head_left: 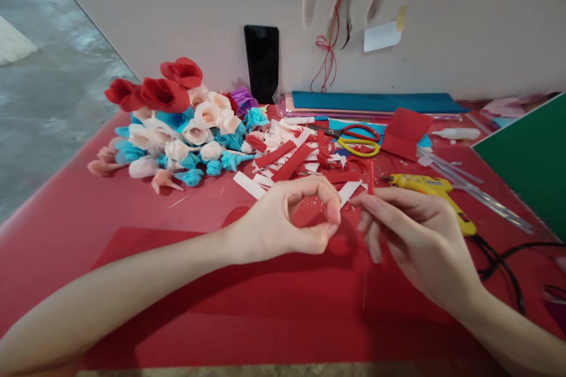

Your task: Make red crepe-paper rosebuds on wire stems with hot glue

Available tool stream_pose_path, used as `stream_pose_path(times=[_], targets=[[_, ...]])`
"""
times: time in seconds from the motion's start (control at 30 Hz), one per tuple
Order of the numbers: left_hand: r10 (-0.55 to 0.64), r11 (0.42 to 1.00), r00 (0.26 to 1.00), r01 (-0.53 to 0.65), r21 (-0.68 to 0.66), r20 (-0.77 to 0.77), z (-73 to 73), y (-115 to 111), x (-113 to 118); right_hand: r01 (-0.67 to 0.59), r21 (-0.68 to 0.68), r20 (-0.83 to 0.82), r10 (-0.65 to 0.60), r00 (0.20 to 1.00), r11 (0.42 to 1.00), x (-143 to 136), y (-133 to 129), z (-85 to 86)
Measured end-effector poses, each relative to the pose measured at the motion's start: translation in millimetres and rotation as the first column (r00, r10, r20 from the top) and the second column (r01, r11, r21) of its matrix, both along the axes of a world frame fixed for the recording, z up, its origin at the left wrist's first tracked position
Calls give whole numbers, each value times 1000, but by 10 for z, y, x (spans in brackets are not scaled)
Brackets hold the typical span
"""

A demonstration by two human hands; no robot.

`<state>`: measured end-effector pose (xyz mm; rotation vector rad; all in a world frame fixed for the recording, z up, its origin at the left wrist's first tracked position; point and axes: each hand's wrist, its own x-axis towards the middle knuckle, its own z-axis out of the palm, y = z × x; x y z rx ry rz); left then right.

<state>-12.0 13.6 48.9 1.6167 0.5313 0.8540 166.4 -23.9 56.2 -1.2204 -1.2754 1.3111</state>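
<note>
My right hand (415,235) pinches a narrow rolled piece of red paper (371,177) between thumb and fingers, and it stands upright above the fingertips. A thin wire (365,288) hangs below that hand. To its left, my left hand (296,218) is curled with thumb and fingertips pressed together; whatever they hold, if anything, is too small to make out. The two hands are a short way apart. Beneath them lies a large red sheet (247,288). Red and white paper scraps (292,159) are heaped just beyond the hands.
Red, white and blue paper flowers (177,129) are piled at the left. Scissors (360,138) with red and yellow handles lie behind the scraps. A yellow glue gun (435,188) with a black cord sits at the right, near clear glue sticks (481,194). A phone (262,62) leans on the wall.
</note>
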Motion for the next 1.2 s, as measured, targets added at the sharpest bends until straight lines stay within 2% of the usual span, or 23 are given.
stream_pose_path(times=[0.23, 0.4, 0.57, 0.77, 0.9, 0.97, 1.03, 1.1, 1.2], targets=[[5, 999, 997, -9, 47, 72, -43, 10, 16, -18, -6, -17, 18, 1000, 1000, 14, -14, -9], [53, 994, 992, -64, 89, 115, -47, 13, 17, -42, 25, -36, 43, 998, 999, -4, -47, -14], [81, 995, 990, -87, 50, 112, -35, 13, 11, -18, 109, -41, 23, 999, 994, -9, -73, -20], [130, 991, 986, -129, -18, 106, -59, 19, 21, 4, 104, -17, -2, 1000, 995, -8, -38, -40], [227, 974, 973, -226, -22, 35, -73, 67, 3, -11, 106, -8, 12, 1000, 994, -1, -15, -53], [266, 964, 961, -264, 35, -73, -81, 106, -3, -33, 107, -3, 33, 999, 994, 5, -5, -63], [308, 940, 925, -260, 220, -221, -105, 152, -4, -51, 104, 10, 50, 999, 993, 7, 13, -79], [369, 870, 865, -193, 453, -340, -160, 206, -4, -51, 103, 24, 49, 999, 993, 4, 43, -100], [393, 819, 824, -110, 563, -409, -297, 294, -16, -24, 107, 65, 17, 998, 994, -4, 100, -130]])
